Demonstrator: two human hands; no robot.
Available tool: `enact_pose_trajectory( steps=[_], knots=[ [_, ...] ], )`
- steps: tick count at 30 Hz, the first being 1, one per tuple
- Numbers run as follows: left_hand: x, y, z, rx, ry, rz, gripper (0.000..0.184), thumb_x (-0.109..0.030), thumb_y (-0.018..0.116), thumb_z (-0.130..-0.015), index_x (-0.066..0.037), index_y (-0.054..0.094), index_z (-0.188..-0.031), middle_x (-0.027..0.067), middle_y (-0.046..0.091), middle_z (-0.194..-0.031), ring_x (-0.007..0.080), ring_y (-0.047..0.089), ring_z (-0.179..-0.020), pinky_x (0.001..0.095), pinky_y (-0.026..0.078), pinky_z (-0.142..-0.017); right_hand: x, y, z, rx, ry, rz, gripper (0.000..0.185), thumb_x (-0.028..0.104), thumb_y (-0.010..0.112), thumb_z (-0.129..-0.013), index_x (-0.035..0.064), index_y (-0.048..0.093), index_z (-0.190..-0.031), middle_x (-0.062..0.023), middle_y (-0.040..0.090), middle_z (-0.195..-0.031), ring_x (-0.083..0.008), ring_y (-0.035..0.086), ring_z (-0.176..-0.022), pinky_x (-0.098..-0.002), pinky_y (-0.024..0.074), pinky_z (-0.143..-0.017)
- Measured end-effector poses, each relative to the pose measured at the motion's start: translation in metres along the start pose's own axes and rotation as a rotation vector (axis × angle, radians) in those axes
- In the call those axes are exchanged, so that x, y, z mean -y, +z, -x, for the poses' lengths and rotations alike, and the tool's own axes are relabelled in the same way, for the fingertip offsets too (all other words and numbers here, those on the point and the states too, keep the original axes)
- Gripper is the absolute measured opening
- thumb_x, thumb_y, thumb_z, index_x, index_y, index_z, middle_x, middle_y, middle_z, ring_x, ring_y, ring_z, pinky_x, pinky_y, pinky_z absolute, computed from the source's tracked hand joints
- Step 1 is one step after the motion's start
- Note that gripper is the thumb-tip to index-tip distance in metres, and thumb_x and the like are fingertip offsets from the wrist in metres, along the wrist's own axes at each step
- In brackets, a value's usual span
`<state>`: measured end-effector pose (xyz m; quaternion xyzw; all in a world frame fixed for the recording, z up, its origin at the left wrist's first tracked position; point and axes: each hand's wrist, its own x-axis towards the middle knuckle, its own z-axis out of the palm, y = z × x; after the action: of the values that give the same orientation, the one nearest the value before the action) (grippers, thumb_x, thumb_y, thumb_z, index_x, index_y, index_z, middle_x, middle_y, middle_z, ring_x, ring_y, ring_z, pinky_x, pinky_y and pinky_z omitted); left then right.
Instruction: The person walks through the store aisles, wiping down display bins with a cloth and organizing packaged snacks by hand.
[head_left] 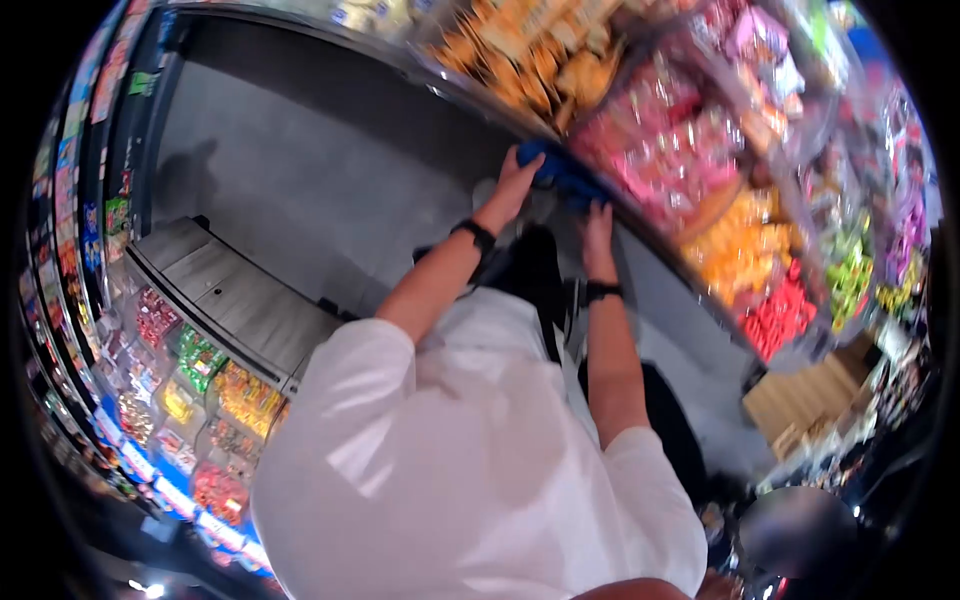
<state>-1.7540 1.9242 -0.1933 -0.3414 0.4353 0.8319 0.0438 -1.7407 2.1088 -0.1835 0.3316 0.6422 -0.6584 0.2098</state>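
A dark blue item (565, 178), blurred and soft-looking, is at the edge of a candy display, between my two hands. My left hand (515, 185) has its fingers closed on the item's left end. At the item's right end is my right hand (598, 228), its fingertips against the blue; its grip is too blurred to make out. Just beyond the item, the display holds pink wrapped sweets (665, 150) and tan packets (530, 60).
Orange packets (740, 245) and red packets (780, 312) fill the display's near right part. A cardboard box (810, 395) stands on the floor at right. Grey cabinets (240, 285) with candy bins (205, 355) are at left. Grey floor (320, 150) lies between.
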Motion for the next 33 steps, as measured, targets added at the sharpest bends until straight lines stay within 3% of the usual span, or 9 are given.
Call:
enact_pose_trajectory(
  steps=[1,2,6,8,14,16,22,27,33],
  knots=[
    [-0.016,-0.019,-0.005,-0.005,-0.024,-0.061,0.043,-0.025,0.070,-0.089,-0.007,0.050,-0.122,0.0097,0.060,-0.114,0.0194,0.060,-0.102,0.0358,0.052,-0.081,-0.052,-0.012,-0.054,0.204,-0.210,0.229,0.054,0.034,0.050,-0.100,0.0092,0.033,-0.145,-0.0097,0.044,-0.142,-0.0243,0.046,-0.126,-0.0438,0.0452,-0.096],
    [-0.026,-0.044,-0.004,-0.036,-0.067,-0.113,0.047,-0.027,0.069,-0.090,-0.009,0.048,-0.128,0.0107,0.059,-0.119,0.0208,0.059,-0.108,0.0399,0.053,-0.080,-0.033,0.020,-0.020,0.198,-0.208,0.239,0.042,0.026,0.051,-0.100,-0.0013,0.048,-0.132,-0.0118,0.057,-0.125,-0.0205,0.051,-0.114,-0.0304,0.0385,-0.100],
    [-0.038,-0.167,-0.036,-0.088,-0.014,-0.691,0.053,-0.035,0.074,-0.080,-0.002,0.056,-0.118,0.0095,0.065,-0.097,0.0187,0.065,-0.093,0.0348,0.054,-0.071,-0.031,0.058,-0.019,0.661,-0.006,0.957,0.042,0.029,0.062,-0.093,0.0016,0.055,-0.124,-0.0090,0.064,-0.102,-0.0197,0.060,-0.092,-0.0354,0.0470,-0.087],
    [-0.076,-0.193,0.017,-0.190,-0.145,-0.389,0.055,-0.038,0.073,-0.077,-0.001,0.058,-0.114,0.0108,0.067,-0.094,0.0217,0.065,-0.093,0.0349,0.054,-0.073,-0.041,0.068,-0.003,0.820,-0.104,0.977,0.044,0.028,0.074,-0.084,0.0000,0.063,-0.116,-0.0064,0.068,-0.093,-0.0189,0.062,-0.083,-0.0340,0.0502,-0.082],
    [-0.030,-0.240,0.161,-0.425,0.079,-0.193,0.089,-0.057,0.074,-0.074,0.001,0.042,-0.134,0.0195,0.059,-0.122,0.0284,0.061,-0.107,0.0370,0.053,-0.081,-0.028,0.177,0.051,1.414,-0.021,1.417,0.046,0.019,0.080,-0.080,0.0003,0.062,-0.117,-0.0047,0.067,-0.107,-0.0151,0.062,-0.094,-0.0309,0.0486,-0.087],
    [0.021,-0.258,0.190,-0.491,0.234,-0.125,0.101,-0.060,0.077,-0.070,0.001,0.034,-0.138,0.0203,0.059,-0.122,0.0302,0.061,-0.108,0.0411,0.052,-0.084,-0.055,0.230,0.056,1.259,-0.037,1.589,0.040,0.019,0.076,-0.083,0.0032,0.063,-0.117,-0.0040,0.067,-0.105,-0.0138,0.061,-0.094,-0.0306,0.0486,-0.086],
    [0.091,-0.320,0.276,-1.039,0.197,-0.206,0.078,-0.032,0.077,-0.073,-0.011,0.037,-0.136,0.0252,0.059,-0.115,0.0438,0.061,-0.101,0.0459,0.052,-0.086,-0.129,0.380,0.145,1.808,-0.600,1.818,0.032,0.029,0.065,-0.092,-0.0004,0.065,-0.105,-0.0084,0.067,-0.095,-0.0144,0.058,-0.086,-0.0325,0.0473,-0.079],
    [0.088,-0.351,0.369,-1.502,0.063,0.340,0.048,-0.021,0.062,-0.079,-0.009,0.052,-0.125,0.0255,0.062,-0.103,0.0377,0.066,-0.080,0.0431,0.055,-0.069,-0.219,0.436,0.255,1.779,-0.230,1.726,0.046,0.030,0.069,-0.089,-0.0017,0.061,-0.121,-0.0095,0.067,-0.107,-0.0163,0.064,-0.091,-0.0304,0.0512,-0.080],
    [0.150,-0.415,0.433,-1.651,-0.249,0.661,0.050,-0.026,0.065,-0.075,-0.005,0.055,-0.119,0.0222,0.069,-0.088,0.0332,0.069,-0.073,0.0407,0.055,-0.066,-0.321,0.433,0.403,2.545,-0.462,1.859,0.033,0.014,0.073,-0.082,-0.0019,0.066,-0.110,-0.0043,0.068,-0.095,-0.0115,0.060,-0.086,-0.0278,0.0495,-0.076]
  ],
)
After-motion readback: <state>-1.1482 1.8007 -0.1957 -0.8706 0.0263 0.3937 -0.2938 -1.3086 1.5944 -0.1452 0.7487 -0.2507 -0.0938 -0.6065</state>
